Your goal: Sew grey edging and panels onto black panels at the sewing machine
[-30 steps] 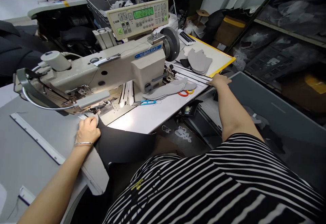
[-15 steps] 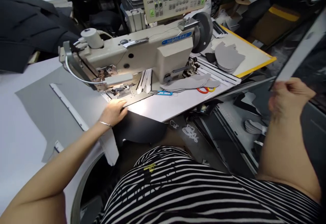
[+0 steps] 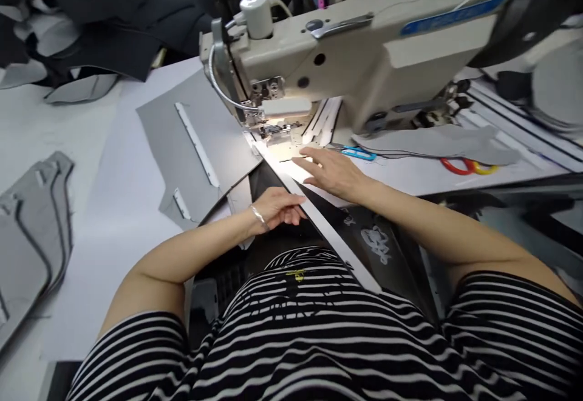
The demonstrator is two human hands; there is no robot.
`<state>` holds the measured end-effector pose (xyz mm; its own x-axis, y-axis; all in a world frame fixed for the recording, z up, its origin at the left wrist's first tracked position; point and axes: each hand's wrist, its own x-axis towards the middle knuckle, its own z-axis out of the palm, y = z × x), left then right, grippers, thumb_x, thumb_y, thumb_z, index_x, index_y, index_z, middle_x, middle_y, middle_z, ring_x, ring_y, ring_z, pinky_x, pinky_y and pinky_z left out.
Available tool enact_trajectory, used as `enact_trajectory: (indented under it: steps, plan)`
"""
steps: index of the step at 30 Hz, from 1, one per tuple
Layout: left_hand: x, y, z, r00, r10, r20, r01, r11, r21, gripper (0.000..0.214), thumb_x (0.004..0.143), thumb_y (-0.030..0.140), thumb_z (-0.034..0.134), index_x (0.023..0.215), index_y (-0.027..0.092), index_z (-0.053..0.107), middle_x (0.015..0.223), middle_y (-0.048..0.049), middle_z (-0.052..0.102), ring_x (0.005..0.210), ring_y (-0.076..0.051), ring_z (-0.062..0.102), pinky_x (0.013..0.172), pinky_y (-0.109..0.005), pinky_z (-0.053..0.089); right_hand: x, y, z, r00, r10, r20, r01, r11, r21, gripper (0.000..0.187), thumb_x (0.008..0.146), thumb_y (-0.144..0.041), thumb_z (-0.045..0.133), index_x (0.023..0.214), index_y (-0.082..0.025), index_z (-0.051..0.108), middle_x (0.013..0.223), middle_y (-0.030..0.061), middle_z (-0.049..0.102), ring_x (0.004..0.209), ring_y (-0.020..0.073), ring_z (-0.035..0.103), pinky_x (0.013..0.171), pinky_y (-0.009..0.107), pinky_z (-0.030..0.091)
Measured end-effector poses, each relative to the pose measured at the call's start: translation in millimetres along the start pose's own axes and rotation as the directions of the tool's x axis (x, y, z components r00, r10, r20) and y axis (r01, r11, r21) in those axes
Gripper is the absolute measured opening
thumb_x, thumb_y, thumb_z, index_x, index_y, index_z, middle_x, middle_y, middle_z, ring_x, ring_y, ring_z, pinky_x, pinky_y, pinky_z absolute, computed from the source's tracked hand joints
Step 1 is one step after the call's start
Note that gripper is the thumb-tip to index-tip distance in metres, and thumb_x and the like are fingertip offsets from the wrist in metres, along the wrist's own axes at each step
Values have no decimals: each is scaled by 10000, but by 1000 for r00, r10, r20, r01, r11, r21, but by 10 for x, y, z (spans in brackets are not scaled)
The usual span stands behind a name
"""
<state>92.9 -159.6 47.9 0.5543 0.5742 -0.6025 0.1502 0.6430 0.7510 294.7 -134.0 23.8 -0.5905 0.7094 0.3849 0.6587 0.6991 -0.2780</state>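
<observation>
A long white strip (image 3: 339, 244) with a dark edge slants from beneath the sewing machine's (image 3: 346, 42) presser foot down to my lap. My left hand (image 3: 279, 208) pinches it partway along, between thumb and fingers, just in front of the table edge. On the strip's other side, my right hand (image 3: 336, 173) hovers or rests at the lit machine bed, fingers apart and nothing visible in them. Left of the needle area lies a grey panel (image 3: 200, 127), with a narrow white strip (image 3: 197, 146) and a shorter one (image 3: 182, 203) on it.
Blue thread snips (image 3: 359, 153) and red-and-yellow scissors handles (image 3: 456, 166) lie right of my right hand, by grey cut pieces (image 3: 432, 141). Several short white strips (image 3: 323, 123) sit behind the needle. Grey edged pieces (image 3: 34, 225) lie far left; dark panels (image 3: 104, 18) are piled behind.
My right hand has come from far right, where it held up a white strip, to the machine bed. My left hand has left the panel's edge and now grips a strip. The view has turned left.
</observation>
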Motion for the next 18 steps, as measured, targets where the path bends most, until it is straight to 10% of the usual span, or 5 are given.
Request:
enact_trajectory:
  steps: [6, 9, 11, 13, 18]
  plan:
    - [182, 68, -198, 962, 59, 266, -163, 907, 388, 669, 809, 729, 479, 781, 82, 647, 690, -114, 670, 571, -118, 580, 543, -236, 446, 360, 180, 442, 940, -339, -42, 337, 940, -56, 424, 1010, -237, 257, 937, -177, 670, 952, 84, 693, 813, 192, 591, 692, 327, 444]
    - [425, 123, -393, 920, 286, 267, -372, 424, 826, 572, 886, 658, 418, 922, 131, 638, 981, -139, 661, 899, -207, 609, 789, -345, 480, 379, 514, 572, 940, -336, -55, 336, 942, -13, 457, 1017, -284, 241, 932, -182, 679, 986, 86, 702, 891, 216, 603, 728, 367, 453]
    - [626, 108, -480, 879, 383, 283, -309, 6, 951, 491, 853, 608, 538, 954, 137, 632, 1116, -171, 606, 1052, -284, 549, 895, -440, 429, 379, 707, 631, 933, -361, 1, 360, 930, 79, 470, 1018, -293, 235, 908, -200, 683, 998, 74, 704, 961, 221, 607, 754, 381, 456]
    - [807, 53, -522, 853, 417, 313, -241, -218, 946, 496, 807, 598, 610, 933, 118, 622, 1134, -206, 581, 1079, -326, 524, 914, -479, 399, 382, 833, 664, 920, -388, 58, 374, 911, 171, 472, 1016, -290, 233, 904, -202, 683, 1019, 78, 698, 1016, 214, 603, 793, 385, 464]
    - [863, -42, -635, 736, 588, 337, -322, -134, 937, 460, 895, 581, 462, 718, 164, 543, 724, -79, 572, 731, -190, 549, 734, -325, 434, 357, 883, 649, 878, -455, 149, 417, 880, 226, 397, 980, -209, 271, 1022, -178, 664, 1129, 112, 663, 1095, 200, 573, 915, 402, 460]
